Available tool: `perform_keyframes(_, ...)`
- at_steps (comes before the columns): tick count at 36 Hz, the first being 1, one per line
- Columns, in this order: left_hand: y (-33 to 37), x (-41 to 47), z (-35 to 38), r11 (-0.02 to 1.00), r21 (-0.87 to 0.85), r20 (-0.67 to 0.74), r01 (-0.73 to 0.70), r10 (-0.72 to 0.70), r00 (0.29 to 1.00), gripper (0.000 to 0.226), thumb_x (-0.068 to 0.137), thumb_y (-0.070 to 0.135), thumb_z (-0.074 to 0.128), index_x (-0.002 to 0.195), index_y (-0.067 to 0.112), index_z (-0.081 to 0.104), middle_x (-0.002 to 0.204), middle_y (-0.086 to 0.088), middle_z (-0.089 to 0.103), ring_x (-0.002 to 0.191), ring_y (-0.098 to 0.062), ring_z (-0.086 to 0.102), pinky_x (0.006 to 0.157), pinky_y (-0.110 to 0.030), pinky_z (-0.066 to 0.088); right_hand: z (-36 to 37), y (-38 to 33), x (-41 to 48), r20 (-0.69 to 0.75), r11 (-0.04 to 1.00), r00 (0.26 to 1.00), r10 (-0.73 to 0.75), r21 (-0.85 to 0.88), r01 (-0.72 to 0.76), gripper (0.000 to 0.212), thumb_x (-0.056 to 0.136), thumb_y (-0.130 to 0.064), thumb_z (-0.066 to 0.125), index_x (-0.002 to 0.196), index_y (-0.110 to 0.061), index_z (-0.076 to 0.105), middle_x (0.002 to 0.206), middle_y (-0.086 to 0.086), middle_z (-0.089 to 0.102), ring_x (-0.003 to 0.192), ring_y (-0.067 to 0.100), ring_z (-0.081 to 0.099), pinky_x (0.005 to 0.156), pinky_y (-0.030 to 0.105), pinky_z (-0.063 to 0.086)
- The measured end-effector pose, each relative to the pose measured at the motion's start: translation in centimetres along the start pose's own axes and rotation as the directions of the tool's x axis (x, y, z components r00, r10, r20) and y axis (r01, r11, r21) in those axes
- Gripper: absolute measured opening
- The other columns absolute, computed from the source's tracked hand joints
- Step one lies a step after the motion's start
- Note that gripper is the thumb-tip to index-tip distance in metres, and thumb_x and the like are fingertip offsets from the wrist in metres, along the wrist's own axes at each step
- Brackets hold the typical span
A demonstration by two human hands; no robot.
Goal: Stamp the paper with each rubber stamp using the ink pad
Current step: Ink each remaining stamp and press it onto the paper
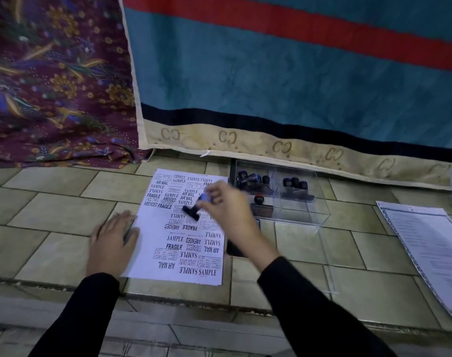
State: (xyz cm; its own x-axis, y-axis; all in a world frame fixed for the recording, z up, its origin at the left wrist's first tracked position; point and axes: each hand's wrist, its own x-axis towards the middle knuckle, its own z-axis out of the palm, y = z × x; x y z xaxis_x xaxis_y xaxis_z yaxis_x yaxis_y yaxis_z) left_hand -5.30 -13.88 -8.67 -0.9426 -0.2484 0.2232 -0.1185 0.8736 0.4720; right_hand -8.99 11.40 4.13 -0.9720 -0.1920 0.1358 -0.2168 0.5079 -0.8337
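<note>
A white paper (152,258), covered with several black stamp prints, lies on the tiled floor. My left hand (111,240) rests flat on its left edge. My right hand (230,204) grips a rubber stamp (194,210) with a blue-banded handle and a dark base. The stamp is tilted over the middle of the paper; whether it touches the sheet I cannot tell. A dark ink pad (233,249) lies right of the paper, mostly hidden under my right forearm. A clear plastic box (297,215) holds several more stamps (253,180). One stamp with a red band (259,202) stands by it.
Patterned and striped cloths (271,86) hang behind the work area down to the floor. A second printed sheet (430,251) lies at the far right. A step edge (168,297) runs across the floor just below the paper.
</note>
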Motion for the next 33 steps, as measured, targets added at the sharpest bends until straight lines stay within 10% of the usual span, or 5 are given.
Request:
perform_keyframes(7,0.7,-0.3,-0.6,0.999,-0.044,-0.025,0.004,-0.006,1.000,0.049,0.086,0.040,0.036,0.124,0.016,0.057,0.133,-0.004,0.057,0.124,-0.024,0.049,0.108,-0.037,0.020,-7.9,3.6,4.5,-0.282,0.992,0.955,0.094,-0.051,-0.113,0.017,0.080,-0.016,0.072,0.093,-0.010,0.062,0.078,-0.006,0.057,0.060,-0.003,0.049,0.051,0.003,0.041)
perform_keyframes(15,0.9,-0.4,-0.8,0.997,-0.083,-0.023,0.011,-0.013,1.000,0.047,0.086,0.038,0.038,0.124,0.016,0.058,0.134,-0.003,0.057,0.125,-0.024,0.048,0.109,-0.036,0.020,-7.6,7.5,6.1,-0.164,0.930,0.975,0.147,-0.312,-0.193,0.012,0.083,-0.016,0.069,0.093,-0.008,0.068,0.088,0.006,0.068,0.076,0.014,0.058,0.070,0.024,0.048)
perform_keyframes(33,0.2,0.0,-0.2,0.999,-0.037,-0.001,0.022,-0.022,1.000,0.051,0.085,0.039,0.038,0.127,0.016,0.057,0.135,-0.003,0.056,0.126,-0.024,0.048,0.109,-0.040,0.022,-5.1,7.4,7.6,-0.087,0.904,0.981,0.175,-0.382,-0.194,0.009,0.083,-0.016,0.068,0.087,-0.008,0.068,0.089,0.009,0.070,0.070,0.014,0.056,0.055,0.017,0.041)
